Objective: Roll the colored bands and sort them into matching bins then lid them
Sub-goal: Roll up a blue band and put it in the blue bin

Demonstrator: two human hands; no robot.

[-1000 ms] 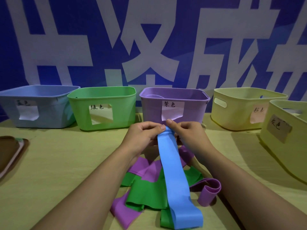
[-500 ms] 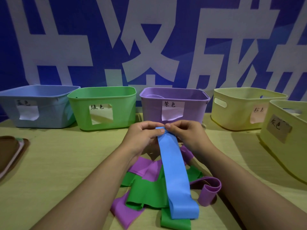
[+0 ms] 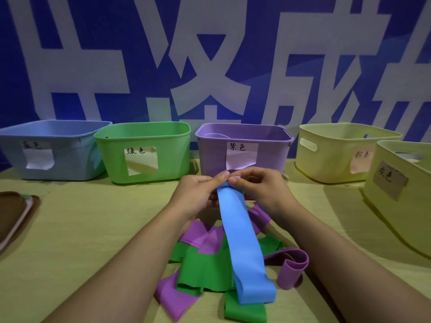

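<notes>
Fingers (image 3: pixel 224 174) below label "紫色" (image 3: pixel 238 146)

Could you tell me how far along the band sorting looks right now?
Early. Both hands, left hand and right hand, pinch the far end of the long blue elastic band, starting its roll. Green bands and purple bands lie unrolled on the table. The blue plastic bin has no lid.

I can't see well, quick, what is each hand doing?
Left hand: pinching the top end of the blue band.
Right hand: pinching the same end of the blue band.
</notes>
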